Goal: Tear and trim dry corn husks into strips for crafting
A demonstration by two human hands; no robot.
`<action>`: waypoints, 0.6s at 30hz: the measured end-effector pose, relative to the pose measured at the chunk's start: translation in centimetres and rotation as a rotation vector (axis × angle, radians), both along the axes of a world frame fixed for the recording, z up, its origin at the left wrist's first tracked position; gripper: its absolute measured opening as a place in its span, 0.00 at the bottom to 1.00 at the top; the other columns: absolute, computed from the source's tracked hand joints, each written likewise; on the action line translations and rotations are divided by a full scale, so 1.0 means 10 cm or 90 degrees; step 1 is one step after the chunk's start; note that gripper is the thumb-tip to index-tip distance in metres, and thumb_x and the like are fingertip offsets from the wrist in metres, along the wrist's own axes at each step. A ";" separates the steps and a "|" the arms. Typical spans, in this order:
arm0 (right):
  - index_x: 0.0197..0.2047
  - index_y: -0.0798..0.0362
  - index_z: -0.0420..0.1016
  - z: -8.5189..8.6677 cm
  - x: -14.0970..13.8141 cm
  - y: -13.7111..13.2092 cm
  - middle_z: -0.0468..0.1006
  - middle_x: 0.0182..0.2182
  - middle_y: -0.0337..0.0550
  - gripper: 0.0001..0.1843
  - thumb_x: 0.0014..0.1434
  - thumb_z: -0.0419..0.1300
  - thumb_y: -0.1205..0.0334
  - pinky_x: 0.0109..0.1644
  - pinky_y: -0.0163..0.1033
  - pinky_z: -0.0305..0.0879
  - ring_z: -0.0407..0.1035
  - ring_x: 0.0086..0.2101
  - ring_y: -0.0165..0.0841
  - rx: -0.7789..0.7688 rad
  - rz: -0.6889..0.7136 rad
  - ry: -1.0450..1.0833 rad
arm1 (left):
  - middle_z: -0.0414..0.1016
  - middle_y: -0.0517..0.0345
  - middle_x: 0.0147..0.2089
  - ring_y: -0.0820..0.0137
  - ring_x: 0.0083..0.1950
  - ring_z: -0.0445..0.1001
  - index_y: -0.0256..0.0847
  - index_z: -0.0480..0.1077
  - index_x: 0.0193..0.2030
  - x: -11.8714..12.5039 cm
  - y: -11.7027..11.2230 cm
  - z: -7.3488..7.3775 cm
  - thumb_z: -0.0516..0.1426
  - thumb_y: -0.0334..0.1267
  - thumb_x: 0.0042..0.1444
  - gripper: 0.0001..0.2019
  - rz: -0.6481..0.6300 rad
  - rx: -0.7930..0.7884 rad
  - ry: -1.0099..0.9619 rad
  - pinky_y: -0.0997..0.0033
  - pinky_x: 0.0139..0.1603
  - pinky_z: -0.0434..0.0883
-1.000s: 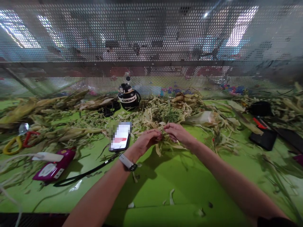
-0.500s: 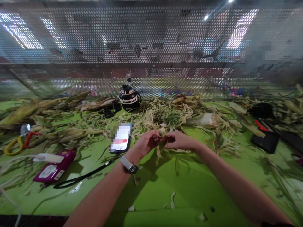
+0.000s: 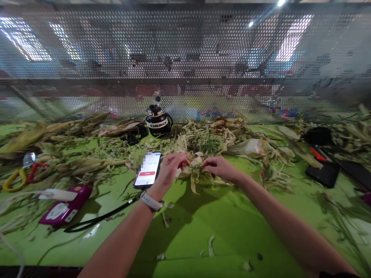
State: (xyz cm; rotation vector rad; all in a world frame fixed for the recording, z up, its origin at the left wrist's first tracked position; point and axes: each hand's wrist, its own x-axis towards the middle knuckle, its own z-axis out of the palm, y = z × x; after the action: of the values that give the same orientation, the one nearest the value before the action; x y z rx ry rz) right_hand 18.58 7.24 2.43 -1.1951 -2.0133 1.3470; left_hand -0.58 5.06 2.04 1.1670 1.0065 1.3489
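Observation:
My left hand (image 3: 171, 168), with a pale watch band at its wrist, hovers just left of a small knot of corn husk strips (image 3: 194, 184). Its fingers are loosely bent and apart, and I see nothing held in them. On the other side of these strips, my right hand (image 3: 219, 167) has thumb and forefinger pinched together on a thin greenish husk strip (image 3: 199, 168). A heap of shredded corn husk (image 3: 208, 141) lies right behind both hands. Beside my left hand lies a phone (image 3: 148, 169) with a lit screen.
A black bottle (image 3: 157, 121) stands behind, before a perforated metal screen (image 3: 185, 46). Yellow-and-red-handled scissors (image 3: 16, 180) and a purple device (image 3: 68, 206) with a white cable lie left. A dark flat case (image 3: 323, 173) lies right. Husks and scraps litter the green table (image 3: 185, 239).
My hands, close together before, have parted. The left has moved left and its fingers have loosened; the right stays near the husk strips, which now show between the hands.

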 end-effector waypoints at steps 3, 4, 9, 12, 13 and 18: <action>0.29 0.58 0.73 -0.02 -0.01 0.01 0.69 0.21 0.35 0.07 0.52 0.56 0.63 0.23 0.29 0.55 0.58 0.20 0.23 0.008 -0.026 0.040 | 0.66 0.61 0.22 0.74 0.26 0.61 0.39 0.71 0.19 0.08 -0.06 -0.01 0.61 0.39 0.46 0.10 -0.024 0.073 0.229 0.75 0.27 0.56; 0.29 0.58 0.73 -0.02 -0.02 0.01 0.68 0.20 0.35 0.07 0.52 0.56 0.63 0.23 0.29 0.55 0.58 0.20 0.23 0.003 -0.036 0.047 | 0.67 0.61 0.23 0.73 0.27 0.62 0.39 0.71 0.20 0.10 -0.07 -0.02 0.61 0.39 0.45 0.08 -0.032 0.082 0.279 0.75 0.28 0.57; 0.31 0.58 0.72 0.02 -0.04 -0.03 0.68 0.21 0.35 0.08 0.53 0.56 0.63 0.23 0.29 0.55 0.57 0.20 0.22 -0.022 -0.061 0.065 | 0.71 0.59 0.30 0.71 0.32 0.66 0.39 0.71 0.29 0.13 -0.05 -0.12 0.64 0.36 0.40 0.08 -0.164 -0.014 0.242 0.75 0.32 0.62; 0.31 0.58 0.71 0.01 -0.05 -0.03 0.66 0.19 0.34 0.07 0.52 0.56 0.62 0.21 0.29 0.54 0.56 0.18 0.22 -0.038 -0.075 0.093 | 0.72 0.59 0.30 0.71 0.33 0.67 0.39 0.72 0.30 0.14 -0.04 -0.14 0.61 0.34 0.42 0.06 -0.181 -0.057 0.180 0.74 0.35 0.63; 0.31 0.58 0.71 0.01 -0.05 -0.03 0.65 0.18 0.33 0.07 0.52 0.57 0.62 0.20 0.29 0.53 0.55 0.17 0.22 -0.042 -0.085 0.105 | 0.72 0.58 0.29 0.71 0.32 0.67 0.39 0.73 0.29 0.14 -0.04 -0.15 0.60 0.35 0.44 0.04 -0.168 -0.069 0.179 0.74 0.35 0.62; 0.32 0.57 0.70 -0.04 -0.06 -0.01 0.68 0.19 0.33 0.09 0.52 0.58 0.59 0.18 0.28 0.53 0.54 0.15 0.21 -0.040 -0.092 0.131 | 0.63 0.62 0.17 0.74 0.23 0.58 0.38 0.71 0.18 0.18 -0.06 -0.16 0.61 0.41 0.44 0.10 -0.110 -0.130 0.239 0.74 0.24 0.52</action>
State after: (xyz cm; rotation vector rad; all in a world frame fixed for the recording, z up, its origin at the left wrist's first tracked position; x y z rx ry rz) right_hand 17.93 7.09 2.03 -1.1537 -1.7223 1.4081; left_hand 1.25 4.50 0.45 1.3438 1.2452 0.8867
